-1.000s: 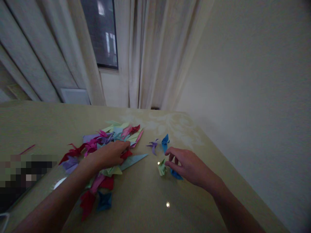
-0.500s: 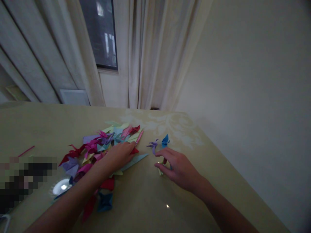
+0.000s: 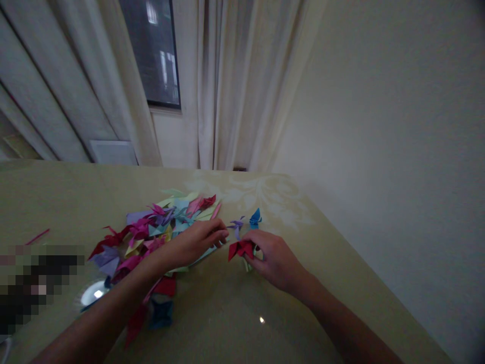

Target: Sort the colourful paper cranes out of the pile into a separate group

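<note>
Pinching the red origami figure [image 3: 238,249] in our right hand [image 3: 278,260], between the origami pile [image 3: 139,230] and the right edge of the table [image 3: 223,326], we judge it light, easily crushed, best held by a thicker fold. Our left hand [image 3: 200,240], fingers loosely apart, seems empty.

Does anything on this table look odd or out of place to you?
Nothing looks clearly spilled or damaged. The one oddity is a blocky, pixelated patch at the picture's left edge, hiding what lies there. The folded papers are loosely heaped.
</note>
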`<state>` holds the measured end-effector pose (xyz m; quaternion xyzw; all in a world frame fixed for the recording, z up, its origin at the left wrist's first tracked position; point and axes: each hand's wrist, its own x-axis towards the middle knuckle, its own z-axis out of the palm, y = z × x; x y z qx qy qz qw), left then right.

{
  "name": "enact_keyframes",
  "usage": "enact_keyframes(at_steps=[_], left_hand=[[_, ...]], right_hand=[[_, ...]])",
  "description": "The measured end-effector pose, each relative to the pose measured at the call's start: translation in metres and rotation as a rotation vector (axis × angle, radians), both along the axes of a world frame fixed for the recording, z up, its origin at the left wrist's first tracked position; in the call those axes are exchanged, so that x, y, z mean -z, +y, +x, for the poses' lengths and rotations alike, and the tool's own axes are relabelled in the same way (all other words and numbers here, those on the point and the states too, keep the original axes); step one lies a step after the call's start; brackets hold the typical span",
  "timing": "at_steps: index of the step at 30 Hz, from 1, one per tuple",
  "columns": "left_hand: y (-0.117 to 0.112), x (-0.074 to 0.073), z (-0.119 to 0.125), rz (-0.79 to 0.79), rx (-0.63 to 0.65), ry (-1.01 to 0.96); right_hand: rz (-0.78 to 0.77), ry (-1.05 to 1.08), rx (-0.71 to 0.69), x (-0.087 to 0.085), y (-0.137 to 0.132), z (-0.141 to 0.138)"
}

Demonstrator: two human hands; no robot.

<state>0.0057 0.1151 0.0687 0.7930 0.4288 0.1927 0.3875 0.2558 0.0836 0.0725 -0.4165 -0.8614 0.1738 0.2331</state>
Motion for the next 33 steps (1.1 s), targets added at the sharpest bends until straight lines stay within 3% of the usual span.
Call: enact_keyframes(at_steps=[3,5,9,14,17,21,24,27,29,33], left_hand=[[0.012,0.028,-0.008,0.188,-0.065,0.376],[0.015,0.040,-0.012,0.206,-0.052,0.478],[0.019,0.052,-0.017,0.077,-0.019,0.461],[0.024,0.055,-0.020,0.043,-0.031,0.440],[0.020,0.039,-0.019,0.071,0.001,0.342],[0.007,-0.006,-0.016,0.032,-0.026,-0.003],[-0.008,-0.033,-0.008,0.026,-0.075,-0.232],[-0.027,-0.046,0.006,0.095,-0.135,-0.318],[-0.038,-0.051,0.014,0.145,-0.123,-0.308],[-0.035,-0.052,0.008,0.263,-0.036,-0.120]], right_hand=[[0.005,-0.182,-0.016,0.015,0.004,-0.004],[0.006,-0.292,-0.060,0.022,0.005,-0.007],[-0.011,-0.399,-0.123,0.027,0.004,-0.011],[0.007,-0.429,-0.078,0.026,0.003,-0.011],[0.045,-0.415,-0.048,0.026,0.005,-0.008],[0.071,-0.291,-0.029,0.014,0.006,0.000],[0.034,-0.051,-0.038,-0.003,0.000,0.001],[-0.110,0.272,-0.105,-0.020,-0.011,-0.002],[-0.150,0.368,-0.099,-0.028,-0.019,-0.005],[-0.161,0.232,-0.065,-0.041,-0.030,-0.001]])
